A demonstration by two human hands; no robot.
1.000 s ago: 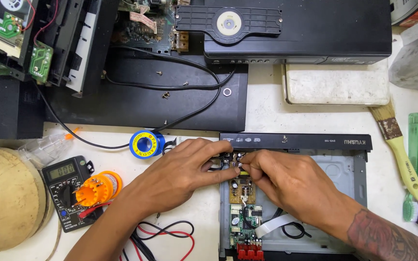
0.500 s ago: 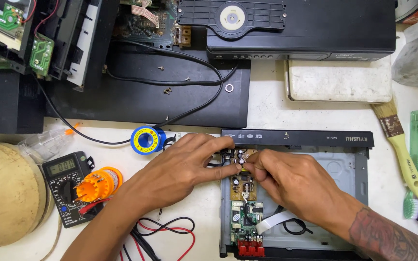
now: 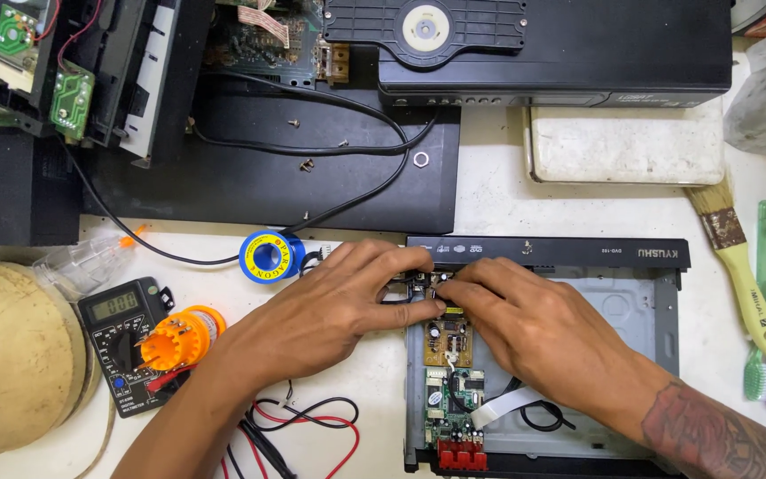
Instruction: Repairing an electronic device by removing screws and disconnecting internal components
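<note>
At the near middle of the white bench, an opened disc player chassis (image 3: 640, 310) lies with its lid off, and both hands meet over its left far corner. The left hand (image 3: 330, 306) comes in from the left, fingers curled and pressed together, the thumb and fingertips pinching at a small brown circuit board (image 3: 448, 337) near its far edge. The right hand (image 3: 525, 319) reaches in from the right, fingers bent close, its tips on the same far end of the board; whether either hand has a firm grip or only presses on it cannot be told. Just nearer lies one green circuit board (image 3: 454, 404) with a white ribbon cable (image 3: 503, 406), so two boards sit in the chassis. To the left stand one multimeter (image 3: 126, 341), one orange spool (image 3: 177, 339) touching it, and one blue-and-yellow solder reel (image 3: 266, 257). Red and black leads (image 3: 308, 430) trail near the left wrist. At the right edge lie one paintbrush (image 3: 738, 266) and one green toothbrush (image 3: 762, 302). Far off sits a second, closed black player (image 3: 569, 49).
</note>
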